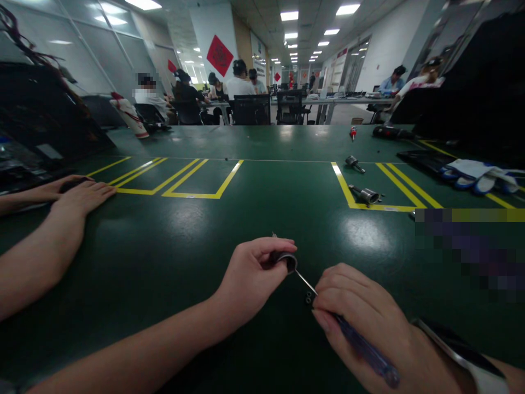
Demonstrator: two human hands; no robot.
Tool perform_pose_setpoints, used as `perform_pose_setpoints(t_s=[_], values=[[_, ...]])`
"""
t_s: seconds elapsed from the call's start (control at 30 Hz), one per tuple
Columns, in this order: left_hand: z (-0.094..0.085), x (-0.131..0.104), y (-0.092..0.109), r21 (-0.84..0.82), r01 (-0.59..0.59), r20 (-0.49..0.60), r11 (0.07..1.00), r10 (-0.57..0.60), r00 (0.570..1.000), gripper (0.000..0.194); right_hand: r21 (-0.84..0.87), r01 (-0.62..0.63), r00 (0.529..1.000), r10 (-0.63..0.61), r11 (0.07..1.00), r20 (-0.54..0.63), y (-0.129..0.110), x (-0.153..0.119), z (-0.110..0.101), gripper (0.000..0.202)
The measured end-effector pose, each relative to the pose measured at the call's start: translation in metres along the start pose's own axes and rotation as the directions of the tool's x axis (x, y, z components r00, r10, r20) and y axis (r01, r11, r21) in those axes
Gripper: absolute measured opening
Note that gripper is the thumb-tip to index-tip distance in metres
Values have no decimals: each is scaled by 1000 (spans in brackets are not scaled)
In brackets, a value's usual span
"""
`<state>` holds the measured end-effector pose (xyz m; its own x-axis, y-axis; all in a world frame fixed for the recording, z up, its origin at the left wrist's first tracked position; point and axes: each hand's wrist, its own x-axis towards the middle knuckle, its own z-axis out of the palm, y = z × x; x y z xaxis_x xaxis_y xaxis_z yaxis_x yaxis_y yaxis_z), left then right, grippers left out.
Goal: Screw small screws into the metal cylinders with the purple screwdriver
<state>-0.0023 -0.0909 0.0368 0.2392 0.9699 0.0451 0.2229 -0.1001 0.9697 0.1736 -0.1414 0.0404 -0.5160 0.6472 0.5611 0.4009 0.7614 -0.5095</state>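
Observation:
My left hand [256, 273] is closed around a small hollow metal cylinder [292, 261], its round open end turned toward my right hand. My right hand [356, 306] grips a screwdriver [367, 350] with a translucent bluish-purple handle. Its thin steel shaft runs up to the cylinder's opening; the tip is hidden there. A thin metal end pokes out beyond my left fingers; I cannot tell what it belongs to. Beside my right fingertips, small dark ring-like pieces [309, 297] are partly covered by the hand.
On the green table [164, 328], yellow tape marks several bays. At right lie a metal tool head [366, 195], another metal part [353, 162], a red-handled item [353, 132] and white-blue gloves [479, 171]. A co-worker's hands [82, 194] rest at left on a dark object.

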Motion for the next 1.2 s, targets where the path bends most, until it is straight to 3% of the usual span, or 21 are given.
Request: perform_pose_setpoints(t_s=[0.07,0.13,0.2,0.27,0.33,0.37,0.5,0.6,0.7,0.8,0.87,0.93,1.03,1.2], values=[[-1,1,-2,-8,12,10,1000,-12,1000,20,117,-71,995,78,991,-60,2,-1,-3,13],[-2,2,-4,-4,26,32,1000,-26,999,23,311,-224,952,275,924,-131,7,-1,-6,21],[-5,2,-5,3,42,64,999,-42,997,25,526,-411,834,540,745,-112,16,2,-6,31],[-7,2,-4,6,64,96,998,-65,993,29,667,-537,693,721,517,-2,25,5,-4,34],[-8,2,-4,8,83,117,997,-83,990,32,719,-583,611,788,378,81,33,8,0,33],[-9,2,-3,9,91,124,996,-92,988,33,729,-590,594,798,347,100,36,9,1,33],[-11,3,-3,4,111,137,994,-110,984,32,731,-596,573,814,333,96,43,8,4,32],[-10,4,-2,-6,121,132,993,-119,984,32,674,-631,587,805,383,93,45,5,3,34],[-9,3,1,-21,140,115,990,-137,984,31,522,-666,651,757,533,58,43,3,1,36],[-7,2,4,-44,158,122,986,-152,981,33,299,-585,790,613,754,2,33,2,0,37],[-6,3,5,-59,158,134,986,-149,980,35,196,-430,894,446,881,-43,26,2,0,35],[-6,3,3,-78,147,132,986,-136,982,34,143,-274,954,288,951,-80,22,0,1,31],[-7,2,1,-113,120,122,986,-106,987,26,122,-135,984,147,983,-101,20,-3,0,23],[-8,3,-1,-110,118,145,987,-102,984,22,120,33,988,-14,992,-156,16,-7,-5,14]])
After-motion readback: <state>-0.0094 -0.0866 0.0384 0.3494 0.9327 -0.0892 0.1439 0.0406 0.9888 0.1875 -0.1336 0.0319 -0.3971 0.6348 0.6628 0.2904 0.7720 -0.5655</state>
